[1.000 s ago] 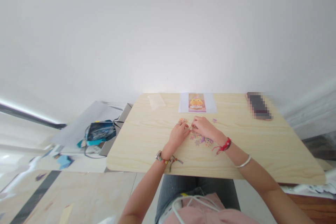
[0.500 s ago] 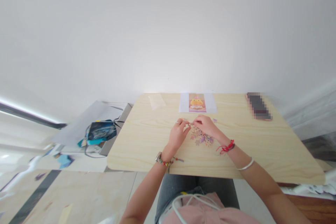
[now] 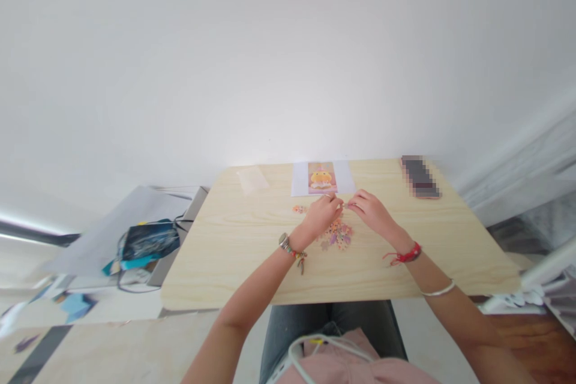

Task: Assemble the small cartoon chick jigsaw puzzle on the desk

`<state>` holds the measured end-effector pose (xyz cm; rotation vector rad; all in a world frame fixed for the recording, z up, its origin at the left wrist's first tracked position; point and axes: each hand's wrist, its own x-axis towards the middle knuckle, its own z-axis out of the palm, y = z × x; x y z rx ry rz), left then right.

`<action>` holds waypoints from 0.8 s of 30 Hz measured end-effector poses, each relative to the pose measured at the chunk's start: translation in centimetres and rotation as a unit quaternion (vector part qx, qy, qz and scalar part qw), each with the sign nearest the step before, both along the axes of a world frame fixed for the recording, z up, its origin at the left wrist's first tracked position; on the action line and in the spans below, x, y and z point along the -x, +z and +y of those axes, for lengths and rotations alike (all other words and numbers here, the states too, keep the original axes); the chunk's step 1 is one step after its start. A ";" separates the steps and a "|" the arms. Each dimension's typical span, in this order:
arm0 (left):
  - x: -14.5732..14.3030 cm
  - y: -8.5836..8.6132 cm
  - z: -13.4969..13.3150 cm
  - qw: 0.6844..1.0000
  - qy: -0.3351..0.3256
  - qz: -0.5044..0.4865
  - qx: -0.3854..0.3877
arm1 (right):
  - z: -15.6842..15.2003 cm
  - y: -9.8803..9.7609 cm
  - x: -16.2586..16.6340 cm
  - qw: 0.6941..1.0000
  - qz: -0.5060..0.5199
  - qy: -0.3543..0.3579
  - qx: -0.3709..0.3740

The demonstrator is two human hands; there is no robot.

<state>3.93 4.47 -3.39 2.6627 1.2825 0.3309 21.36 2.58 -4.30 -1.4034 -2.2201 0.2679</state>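
Observation:
A small pile of jigsaw puzzle pieces [image 3: 338, 236] in orange, pink and purple lies on the light wooden table. My left hand [image 3: 322, 215], a ring on one finger, is above the pile's back left side with its fingertips pinched; what they hold is too small to make out. Facing it, my right hand [image 3: 371, 213] pinches a tiny puzzle piece at its fingertips, just off the left fingers. Left of my left hand sits a little cluster of orange puzzle pieces [image 3: 299, 209]. Behind both hands lies a printed sheet [image 3: 322, 177] with a yellow cartoon figure.
A clear plastic bag [image 3: 252, 180] lies at the table's back left, and a phone [image 3: 420, 177], blurred out, at the back right. The white wall [image 3: 279, 72] rises behind the table [image 3: 220, 252]. Beside the left edge, a dark blue bag [image 3: 150, 242] sits on a box.
My hands have shifted rightward over the pile and parted slightly, uncovering the orange cluster on the left. The whole view has turned a little to the right.

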 end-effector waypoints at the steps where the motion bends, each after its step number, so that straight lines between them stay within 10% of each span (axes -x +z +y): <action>1: -0.5 -0.1 0.4 1.000 -0.012 0.000 0.000 | 0.2 -0.2 -0.5 1.000 -0.011 -0.005 0.001; 11: -4.1 -1.9 2.4 0.999 -0.035 0.022 0.007 | 1.7 -3.6 -3.0 0.998 -0.011 -0.053 0.035; 24: 7.6 -1.8 -2.8 0.986 0.146 -0.004 0.078 | 0.5 -0.6 2.4 0.993 -0.008 0.101 0.053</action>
